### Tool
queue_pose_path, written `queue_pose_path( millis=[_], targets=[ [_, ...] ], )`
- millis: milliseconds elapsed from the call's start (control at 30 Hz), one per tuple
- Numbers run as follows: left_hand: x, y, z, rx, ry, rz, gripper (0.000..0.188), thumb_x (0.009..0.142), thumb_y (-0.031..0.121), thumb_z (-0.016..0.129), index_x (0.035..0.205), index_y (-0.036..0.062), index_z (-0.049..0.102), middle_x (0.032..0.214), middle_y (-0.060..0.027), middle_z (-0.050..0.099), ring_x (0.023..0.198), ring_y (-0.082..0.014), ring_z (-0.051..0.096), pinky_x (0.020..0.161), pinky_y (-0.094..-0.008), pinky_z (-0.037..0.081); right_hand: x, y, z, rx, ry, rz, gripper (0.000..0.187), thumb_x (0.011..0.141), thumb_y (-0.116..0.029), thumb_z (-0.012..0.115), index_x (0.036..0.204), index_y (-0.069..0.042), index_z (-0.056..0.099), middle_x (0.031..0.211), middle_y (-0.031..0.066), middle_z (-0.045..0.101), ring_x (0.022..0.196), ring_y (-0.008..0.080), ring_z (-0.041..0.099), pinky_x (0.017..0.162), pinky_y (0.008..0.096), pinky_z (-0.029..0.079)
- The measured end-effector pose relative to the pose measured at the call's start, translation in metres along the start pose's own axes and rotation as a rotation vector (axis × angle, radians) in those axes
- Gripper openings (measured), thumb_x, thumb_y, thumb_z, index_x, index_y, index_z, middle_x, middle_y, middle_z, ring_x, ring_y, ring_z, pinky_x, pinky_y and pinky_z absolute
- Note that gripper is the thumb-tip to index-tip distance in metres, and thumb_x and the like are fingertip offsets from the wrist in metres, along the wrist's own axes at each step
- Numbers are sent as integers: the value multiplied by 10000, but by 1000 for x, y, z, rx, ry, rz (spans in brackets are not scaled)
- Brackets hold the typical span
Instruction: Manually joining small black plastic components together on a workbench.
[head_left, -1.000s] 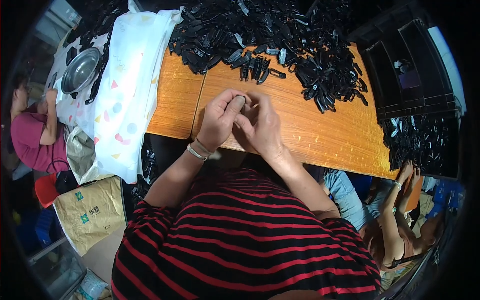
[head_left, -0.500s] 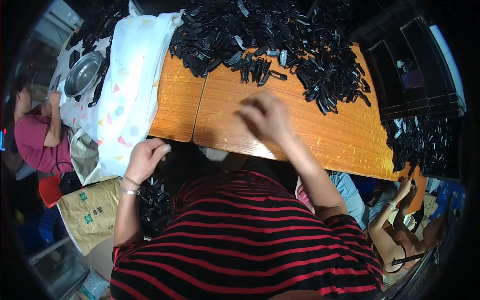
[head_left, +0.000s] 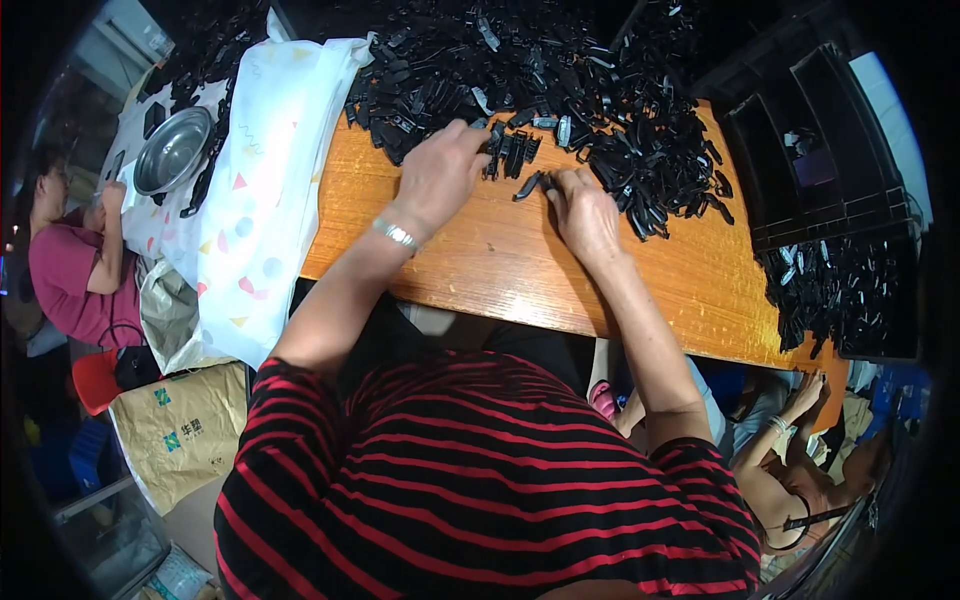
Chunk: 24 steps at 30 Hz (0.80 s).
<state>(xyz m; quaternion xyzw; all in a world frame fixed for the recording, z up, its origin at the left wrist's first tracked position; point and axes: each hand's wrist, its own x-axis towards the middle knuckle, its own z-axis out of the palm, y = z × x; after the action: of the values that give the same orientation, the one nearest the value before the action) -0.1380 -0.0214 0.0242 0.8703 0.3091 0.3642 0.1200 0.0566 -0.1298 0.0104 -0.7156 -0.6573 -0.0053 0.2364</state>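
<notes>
Where the left grip [head_left: 438, 172] ends, black parts [head_left: 517, 154] lie alongside.

Table [head_left: 480, 270]: warm orange wood, and look, glare [head_left: 520, 304] blazing near its front edge!
Sheet [head_left: 262, 200]: white, patterned, draping down on the left.
Floor [head_left: 200, 512]: pale patch, lower left.
Outer rim: deep shadow, possibly walls.

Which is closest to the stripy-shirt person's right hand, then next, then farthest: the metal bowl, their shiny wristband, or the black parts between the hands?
From the right hand in the head view:
1. Black parts: just left, slightly ahead.
2. Shiny wristband: farther left, a bit lower down.
3. Metal bowl: far left side.
</notes>
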Motion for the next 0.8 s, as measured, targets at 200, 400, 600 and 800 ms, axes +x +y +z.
queue_pose_path(
  millis=[200, 400, 600, 800],
  targets=[
    [18, -14, 24, 228, -143, 21, 139, 791, 76, 680, 918, 32, 643, 854, -100, 562, 840, -289, 609, 713, -377, 516, -25, 0, 3, 100, 49, -37, 96, 865, -107, 632, 921, -35, 661, 878, 183, 607, 668, 374, 632, 590, 446, 527],
    [1, -12, 16, 285, -130, 43, 63, 796, 69, 657, 829, 23, 630, 843, -112, 549, 833, -301, 594, 710, -398, 506, -28, -12, -3, 96, -57, -7, 122, 853, -72, 645, 967, -46, 680, 870, 148, 599, 697, 347, 635, 609, 424, 522],
    [-16, -11, -6, 285, -328, -123, 102, 826, 114, 650, 867, 26, 680, 878, -118, 581, 822, -327, 612, 698, -414, 501, -29, -12, -11, 140, -128, -35, 144, 830, -118, 671, 953, -45, 664, 927, 156, 578, 722, 354, 644, 644, 434, 541],
    [-19, 5, -18, 211, -308, -163, 183, 827, 177, 682, 955, 49, 704, 912, -116, 602, 821, -334, 624, 700, -412, 507, -31, -14, -18, 104, -220, -47, 181, 811, -96, 691, 971, -21, 652, 935, 161, 582, 778, 343, 650, 672, 427, 544]
  ],
)
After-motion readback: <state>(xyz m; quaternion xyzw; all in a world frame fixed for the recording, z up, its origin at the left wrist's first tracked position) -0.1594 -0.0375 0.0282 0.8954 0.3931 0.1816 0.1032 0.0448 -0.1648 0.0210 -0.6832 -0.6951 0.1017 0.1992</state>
